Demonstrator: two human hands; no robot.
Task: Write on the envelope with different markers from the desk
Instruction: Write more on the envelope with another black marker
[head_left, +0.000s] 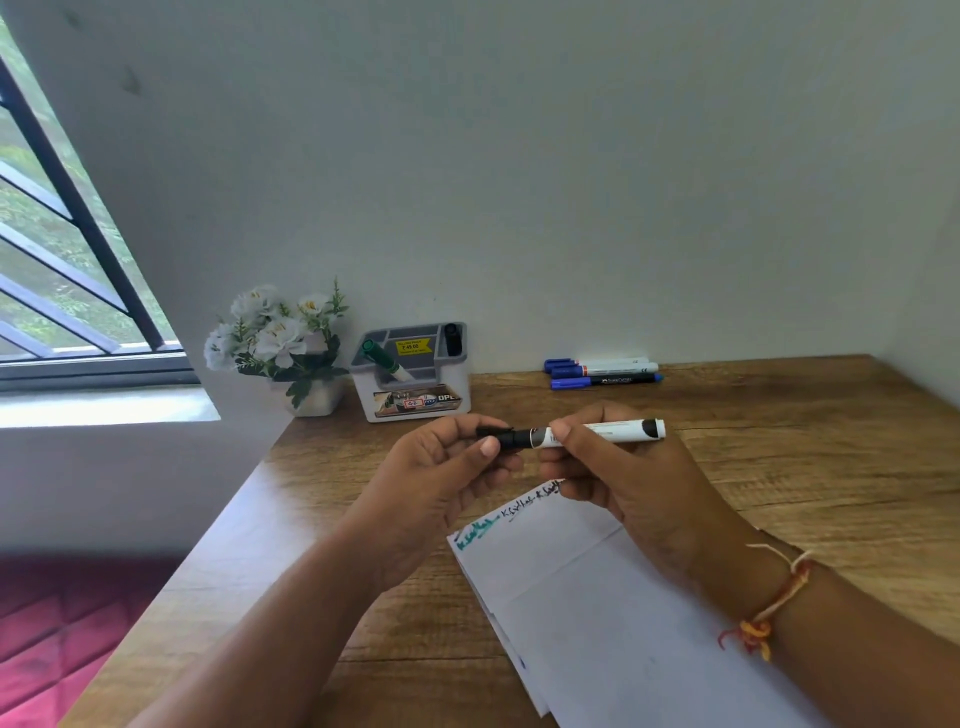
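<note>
White flowers (potted) sit near a barred window

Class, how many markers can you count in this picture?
6: black marker between left hand and right hand; green marker and black-capped marker in the organizer; three blue-capped markers by the wall. More may hide in the organizer.

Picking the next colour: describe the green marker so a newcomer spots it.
Find the grey organiser against the wall, right of the flower pot. The green marker leans in its left side, cap up; the only other pen there, at the right corner, is black-capped.
</note>
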